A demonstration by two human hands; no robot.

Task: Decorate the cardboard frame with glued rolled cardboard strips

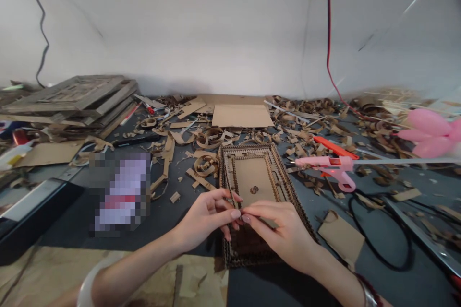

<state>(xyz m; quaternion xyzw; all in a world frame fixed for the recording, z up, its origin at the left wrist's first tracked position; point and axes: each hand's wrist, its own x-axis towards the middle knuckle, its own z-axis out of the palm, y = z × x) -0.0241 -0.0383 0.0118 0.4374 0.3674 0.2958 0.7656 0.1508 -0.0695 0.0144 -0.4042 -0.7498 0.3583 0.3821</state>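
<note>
Over a rectangular cardboard frame piece (252, 170) with ridged, corrugated borders, my two hands meet at the fingertips. My left hand (211, 213) pinches what looks like a thin cardboard strip (230, 191), which points up and away. The fingers of my right hand (279, 223) are closed at the strip's near end; the exact grip is partly hidden. A small dark curled rosette (254, 189) lies on the frame's flat centre, just beyond my fingers. The near part of the frame is in shadow beneath my hands.
Right of the frame lies a pink glue gun (327, 164) beside an orange cutter (334, 147), with a black cable (378, 264) looping nearer. Cardboard scraps (209, 138) litter the back. At left are stacked wooden frames (72, 100), a black box (36, 216) and a blurred purple item (124, 192).
</note>
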